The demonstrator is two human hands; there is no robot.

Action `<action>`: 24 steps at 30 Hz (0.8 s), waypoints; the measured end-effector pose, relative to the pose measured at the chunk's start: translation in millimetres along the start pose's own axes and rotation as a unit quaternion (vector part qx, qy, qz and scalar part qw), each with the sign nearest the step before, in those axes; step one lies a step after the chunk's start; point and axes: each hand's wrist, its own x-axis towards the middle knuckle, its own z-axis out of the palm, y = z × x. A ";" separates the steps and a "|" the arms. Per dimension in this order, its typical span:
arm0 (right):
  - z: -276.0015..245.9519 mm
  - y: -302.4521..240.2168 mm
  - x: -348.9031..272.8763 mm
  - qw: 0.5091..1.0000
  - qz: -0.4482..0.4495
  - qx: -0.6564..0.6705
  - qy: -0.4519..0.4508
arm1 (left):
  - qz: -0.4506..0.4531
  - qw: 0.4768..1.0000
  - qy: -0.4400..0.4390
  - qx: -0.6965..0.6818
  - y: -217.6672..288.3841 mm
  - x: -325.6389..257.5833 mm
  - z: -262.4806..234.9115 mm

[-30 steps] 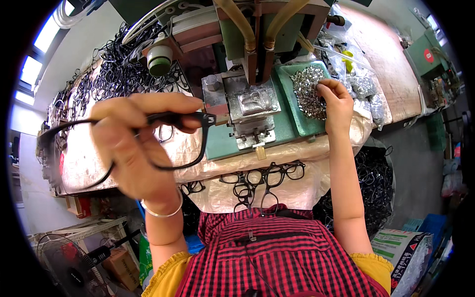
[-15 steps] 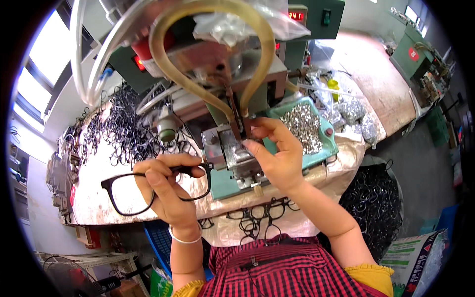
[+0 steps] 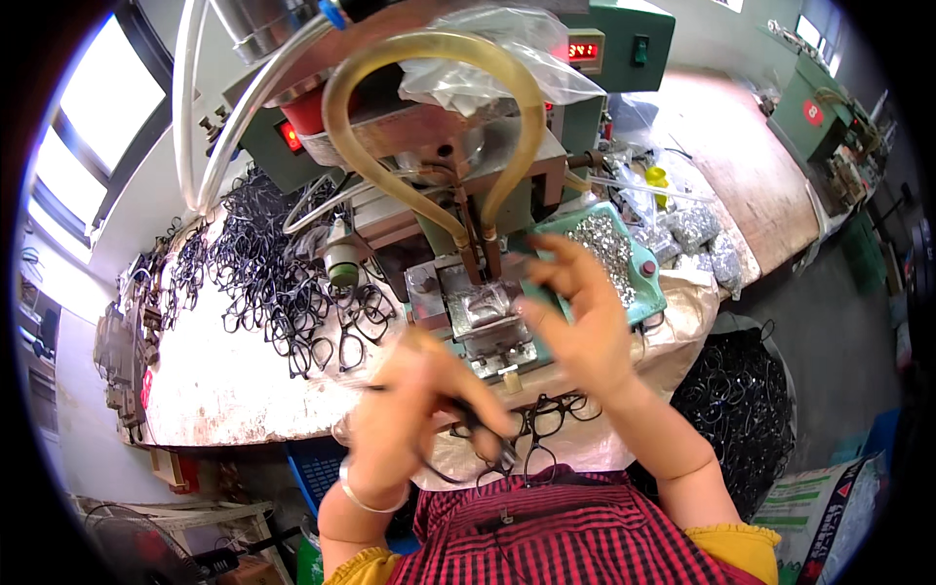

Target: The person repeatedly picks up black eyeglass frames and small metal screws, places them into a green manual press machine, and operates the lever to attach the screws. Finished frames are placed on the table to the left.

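My left hand (image 3: pixel 414 409) is closed around a black eyeglass frame (image 3: pixel 476 429), low in front of the bench machine. Motion smears both, and the fingers cover much of the frame. To the right of the machine's metal fixture (image 3: pixel 483 307), my right hand (image 3: pixel 590 317) has its thumb and fingers spread; nothing shows between them. Two copper-coloured prongs (image 3: pixel 482 261), fed by a looped yellowish hose (image 3: pixel 531 97), point down at the fixture. Beside my right hand sits a green tray (image 3: pixel 648 292) of small shiny metal parts (image 3: pixel 603 244).
Many black eyeglass frames (image 3: pixel 273 263) are heaped on the table at left. Several more frames (image 3: pixel 548 419) lie on the pale cloth at the near edge. A large sack of black frames (image 3: pixel 731 409) stands at right. Bagged metal parts (image 3: pixel 692 222) rest behind the tray.
My left hand has swung right and toward me, turning the eyeglass frame. My right hand has drawn back from the prongs, and its fingers have spread. The view has shifted slightly.
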 end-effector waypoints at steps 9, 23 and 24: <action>-112.6 89.9 24.1 0.960 0.004 -0.189 0.205 | -0.248 0.933 -0.012 -0.261 -67.9 15.5 12.9; -94.4 107.1 9.8 0.831 -0.157 -0.528 0.077 | -0.034 0.792 -0.332 0.511 -225.9 -39.4 48.6; -91.4 106.1 9.9 0.842 -0.146 -0.514 0.081 | -0.024 0.706 -0.291 0.645 -263.2 -47.6 47.5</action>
